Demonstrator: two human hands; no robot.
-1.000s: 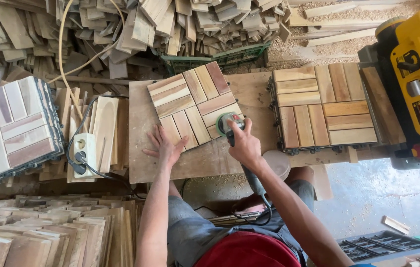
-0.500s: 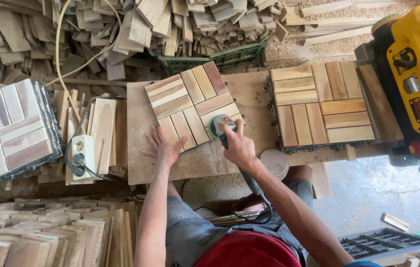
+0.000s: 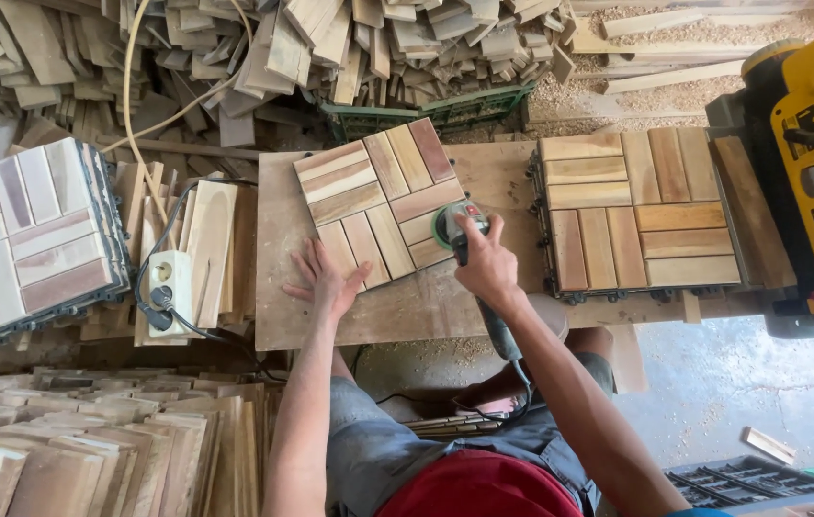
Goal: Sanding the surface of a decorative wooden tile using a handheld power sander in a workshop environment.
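Since half a second ago, the green sander (image 3: 458,227) has slid rightward to the wooden tile's (image 3: 378,202) right edge. Right hand (image 3: 486,263) is clenched around it; left hand (image 3: 328,280) presses flat, fingers spread, on the tile's near corner. Both lie on a plywood bench (image 3: 426,302), offcuts (image 3: 235,57) heaped behind.

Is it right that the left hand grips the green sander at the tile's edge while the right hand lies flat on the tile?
Not quite: the hands are swapped. In the head view the right hand grips the green sander at the edge of the tile, while the left hand lies flat on it.
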